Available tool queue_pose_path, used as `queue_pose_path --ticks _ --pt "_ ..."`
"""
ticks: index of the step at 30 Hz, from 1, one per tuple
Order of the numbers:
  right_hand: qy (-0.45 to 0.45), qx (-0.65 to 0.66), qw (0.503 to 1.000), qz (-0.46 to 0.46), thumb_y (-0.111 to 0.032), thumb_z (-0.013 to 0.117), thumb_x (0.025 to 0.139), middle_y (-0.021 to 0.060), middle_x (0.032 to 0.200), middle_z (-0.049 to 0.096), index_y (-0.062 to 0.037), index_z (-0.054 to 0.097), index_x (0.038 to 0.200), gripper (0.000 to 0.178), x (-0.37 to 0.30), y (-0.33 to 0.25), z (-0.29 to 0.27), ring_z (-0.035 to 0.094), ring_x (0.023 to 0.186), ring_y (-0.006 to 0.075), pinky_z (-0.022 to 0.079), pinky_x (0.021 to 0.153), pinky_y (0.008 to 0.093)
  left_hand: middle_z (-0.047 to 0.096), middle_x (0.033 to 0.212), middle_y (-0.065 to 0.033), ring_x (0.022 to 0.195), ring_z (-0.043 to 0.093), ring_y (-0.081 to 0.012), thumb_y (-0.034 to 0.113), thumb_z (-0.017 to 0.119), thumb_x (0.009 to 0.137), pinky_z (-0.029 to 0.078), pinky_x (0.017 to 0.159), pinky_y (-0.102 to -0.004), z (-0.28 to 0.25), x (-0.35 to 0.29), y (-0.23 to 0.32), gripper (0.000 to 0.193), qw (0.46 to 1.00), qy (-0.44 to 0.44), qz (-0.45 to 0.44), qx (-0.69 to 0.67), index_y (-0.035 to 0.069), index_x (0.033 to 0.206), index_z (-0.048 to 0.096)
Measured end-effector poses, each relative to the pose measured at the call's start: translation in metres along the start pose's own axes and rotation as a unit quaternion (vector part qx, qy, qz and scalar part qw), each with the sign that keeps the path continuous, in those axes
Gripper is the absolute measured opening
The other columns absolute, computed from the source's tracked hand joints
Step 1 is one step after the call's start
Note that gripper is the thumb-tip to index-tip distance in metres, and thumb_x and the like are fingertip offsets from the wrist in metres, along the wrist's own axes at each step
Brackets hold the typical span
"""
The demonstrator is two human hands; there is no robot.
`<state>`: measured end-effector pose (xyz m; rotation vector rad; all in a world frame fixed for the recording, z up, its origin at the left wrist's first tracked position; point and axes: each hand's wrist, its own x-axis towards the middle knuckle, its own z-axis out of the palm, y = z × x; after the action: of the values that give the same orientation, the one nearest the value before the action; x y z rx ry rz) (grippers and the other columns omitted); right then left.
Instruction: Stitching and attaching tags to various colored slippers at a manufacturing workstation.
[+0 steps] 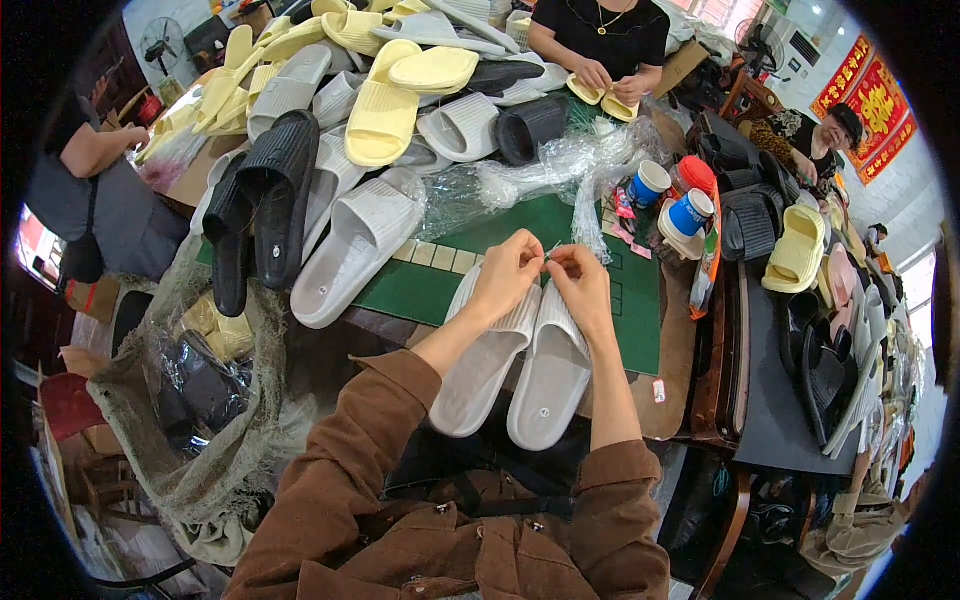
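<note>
A pair of light grey slide slippers (545, 395) lies side by side at the near table edge, toes pointing away from me. Above their straps, my left hand (508, 280) and my right hand (582, 290) meet with fingertips pinched. Between them is a thin strand (549, 255), too fine to make out fully. Just beyond my right hand hangs a bundle of clear plastic ties (590, 225), and more ties spread over clear plastic bags (530, 185). A larger light grey slipper (358, 245) rests left of my left hand, beside a pair of black slippers (285, 200).
Yellow, grey and black slippers form a heap (400, 90) at the back. Paper cups (688, 212) and a red-lidded jar (693, 175) stand right on the green mat (630, 335). An open sack (210, 400) sits lower left. Across the table, a co-worker holds yellow slippers (602, 97).
</note>
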<state>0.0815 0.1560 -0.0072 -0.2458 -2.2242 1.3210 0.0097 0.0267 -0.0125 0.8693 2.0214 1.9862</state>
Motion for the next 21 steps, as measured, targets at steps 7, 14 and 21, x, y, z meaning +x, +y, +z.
queue_pose_path --ticks 7,14,21 --pt "0.006 -0.041 0.999 -0.003 -0.004 0.062 0.081 0.0110 0.077 0.061 0.0018 0.062 0.085 0.007 -0.0018 -0.0034 0.0024 0.058 0.065 0.0160 0.047 0.061 0.0282 0.066 0.074 -0.0138 0.068 0.066 -0.0234 0.006 0.059 0.082 0.050 0.061 -0.0334 -0.0003 -0.0011 -0.0039 0.009 1.000 0.000 -0.003 0.028 0.000 0.087 0.055" --pt "0.032 -0.068 0.997 -0.023 -0.005 0.062 0.081 0.0120 0.075 0.061 0.0027 0.062 0.085 0.009 -0.0026 -0.0040 0.0021 0.059 0.064 0.0187 0.047 0.061 0.0300 0.066 0.073 -0.0136 0.068 0.066 -0.0231 0.008 0.061 0.081 0.050 0.061 -0.0328 -0.0005 -0.0021 0.0025 0.012 0.999 -0.013 -0.024 0.041 0.000 0.088 0.055" --pt "0.057 -0.089 0.994 -0.040 -0.004 0.063 0.080 0.0130 0.076 0.061 0.0025 0.062 0.084 0.008 -0.0035 -0.0053 0.0032 0.059 0.064 0.0207 0.047 0.061 0.0307 0.067 0.073 -0.0135 0.067 0.066 -0.0246 0.012 0.061 0.079 0.049 0.062 -0.0337 -0.0006 -0.0016 -0.0011 0.013 0.997 -0.015 0.000 0.081 0.000 0.084 0.061"
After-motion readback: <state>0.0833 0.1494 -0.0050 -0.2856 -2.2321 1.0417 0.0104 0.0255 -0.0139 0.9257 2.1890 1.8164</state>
